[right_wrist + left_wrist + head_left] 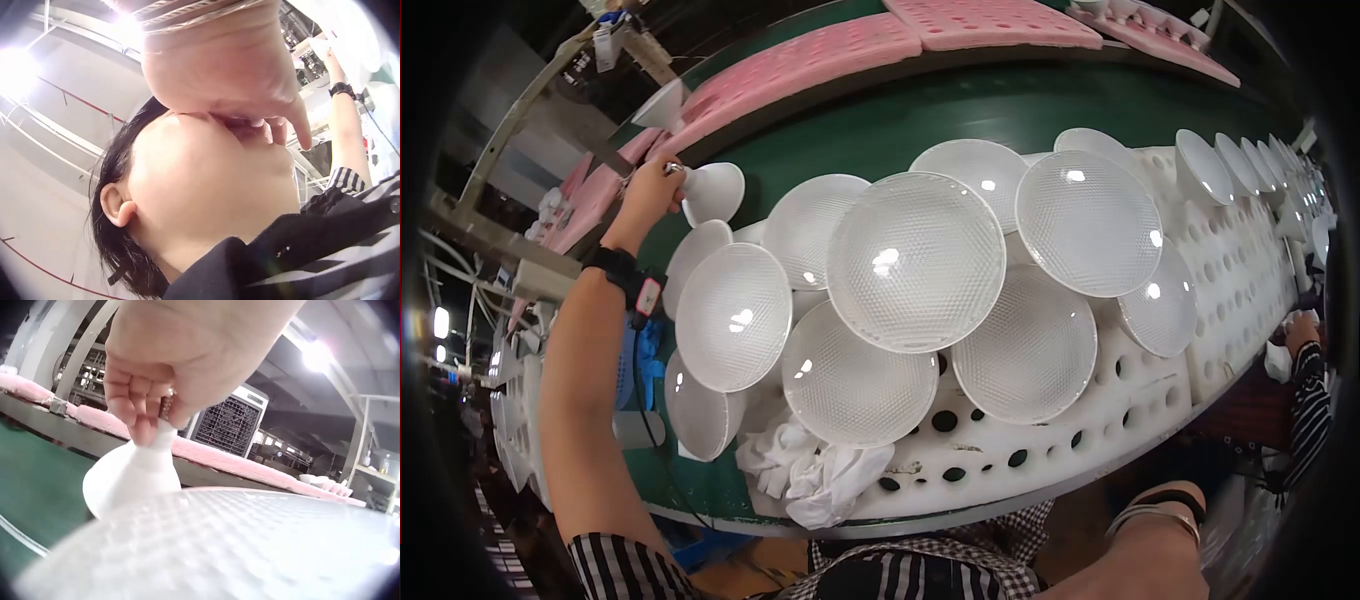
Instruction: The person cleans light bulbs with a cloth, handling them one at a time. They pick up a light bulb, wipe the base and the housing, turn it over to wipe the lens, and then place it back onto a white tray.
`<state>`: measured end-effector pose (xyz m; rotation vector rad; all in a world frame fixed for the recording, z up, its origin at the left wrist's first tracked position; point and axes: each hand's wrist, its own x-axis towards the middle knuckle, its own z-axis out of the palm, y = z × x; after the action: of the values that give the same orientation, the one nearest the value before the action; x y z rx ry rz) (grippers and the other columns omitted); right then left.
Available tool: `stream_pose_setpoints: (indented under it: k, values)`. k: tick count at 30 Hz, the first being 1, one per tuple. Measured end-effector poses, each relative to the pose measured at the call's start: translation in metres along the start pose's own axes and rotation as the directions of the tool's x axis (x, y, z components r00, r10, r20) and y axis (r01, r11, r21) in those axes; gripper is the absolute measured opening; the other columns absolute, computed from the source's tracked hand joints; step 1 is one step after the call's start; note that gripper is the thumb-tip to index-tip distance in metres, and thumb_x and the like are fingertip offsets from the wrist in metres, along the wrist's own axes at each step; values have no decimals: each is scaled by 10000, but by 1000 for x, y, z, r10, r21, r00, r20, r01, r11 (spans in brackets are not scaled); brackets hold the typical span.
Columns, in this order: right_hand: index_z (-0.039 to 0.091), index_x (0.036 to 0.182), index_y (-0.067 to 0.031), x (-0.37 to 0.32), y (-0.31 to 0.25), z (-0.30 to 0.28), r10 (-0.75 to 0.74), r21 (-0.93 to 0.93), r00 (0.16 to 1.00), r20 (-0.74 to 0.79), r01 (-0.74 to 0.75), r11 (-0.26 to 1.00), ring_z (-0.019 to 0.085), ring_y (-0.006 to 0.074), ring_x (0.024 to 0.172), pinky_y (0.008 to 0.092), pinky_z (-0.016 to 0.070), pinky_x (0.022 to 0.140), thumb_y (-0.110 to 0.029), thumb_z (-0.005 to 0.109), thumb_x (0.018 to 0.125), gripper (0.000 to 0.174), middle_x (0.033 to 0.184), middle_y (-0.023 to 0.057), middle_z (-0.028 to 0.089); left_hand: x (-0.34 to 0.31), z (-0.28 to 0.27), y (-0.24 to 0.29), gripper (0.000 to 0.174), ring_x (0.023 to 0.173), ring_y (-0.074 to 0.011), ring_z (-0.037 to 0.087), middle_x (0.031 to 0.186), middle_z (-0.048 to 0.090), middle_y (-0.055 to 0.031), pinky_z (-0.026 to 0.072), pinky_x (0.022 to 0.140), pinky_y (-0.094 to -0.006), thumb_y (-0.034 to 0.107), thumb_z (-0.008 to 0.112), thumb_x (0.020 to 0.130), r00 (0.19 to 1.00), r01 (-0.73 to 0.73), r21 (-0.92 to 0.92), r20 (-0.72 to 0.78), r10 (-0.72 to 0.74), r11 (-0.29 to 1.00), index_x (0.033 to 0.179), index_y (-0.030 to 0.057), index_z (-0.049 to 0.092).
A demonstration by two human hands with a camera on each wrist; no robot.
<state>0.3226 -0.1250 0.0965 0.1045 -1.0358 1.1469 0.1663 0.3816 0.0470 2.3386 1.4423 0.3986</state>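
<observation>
My left hand [655,190] reaches to the far left of the green belt [960,115] and grips a white funnel-shaped lamp cup [715,190] by its narrow neck. In the left wrist view the fingers [140,400] pinch that neck and the cup [134,478] flares downward. In front of me, several round dimpled lamp lenses [915,260] lie overlapping on a white foam tray [1230,290] with round holes. One lens [219,550] fills the foreground of the left wrist view. My right hand [231,69] is raised against my face, fingers loosely bent, holding nothing. Only its wrist [1155,510] shows in the head view.
Pink foam trays [800,60] line the far side of the belt. A crumpled white cloth [815,470] lies at the near edge. More lamp cups [1230,165] stand in the tray to the right, where another person's hand [1300,330] works.
</observation>
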Motion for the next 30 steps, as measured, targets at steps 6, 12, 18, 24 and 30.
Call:
stream_pose_setpoints:
  k: [6,12,18,24,30]
  values:
    - [471,1311,189,7,9,-25,199,-223,973,121,-169,960,432,464,1301,518,378,1048,-701,292,945,979,1425,348,401,7,-1,-1,357,525,-153,621,805,655,-71,477,460,-294,170,555,924,993,62,17,96,-64,998,1266,70,582]
    - [545,1309,89,0,-24,-31,669,-599,743,20,-527,604,592,345,1109,423,475,945,-465,379,1022,646,1291,207,593,-40,-54,13,294,557,-136,637,847,676,-63,492,489,-263,203,571,934,980,48,12,193,-49,999,1138,7,650]
    - [696,1187,-94,-40,-34,-14,707,-872,673,-216,-459,170,683,219,766,364,540,900,-219,530,972,299,758,-5,696,-157,-100,34,280,580,-193,663,672,673,-95,519,581,-324,233,638,857,932,-84,290,361,-28,953,758,-22,695]
    - [732,1076,-96,-86,-27,5,621,-804,676,-397,-583,121,661,265,725,351,506,670,-220,629,925,221,804,88,699,-273,-41,23,1012,1345,-424,427,1449,395,-309,385,1103,-427,548,800,717,886,-289,93,403,229,953,1476,30,377]
    - [713,1102,-82,-95,-12,32,535,-837,730,-425,-542,75,658,267,727,341,497,672,-197,670,893,242,811,86,700,-297,-16,47,1135,1334,-496,401,1474,334,-337,383,1100,-477,576,837,639,934,-312,128,222,279,942,1501,40,329]
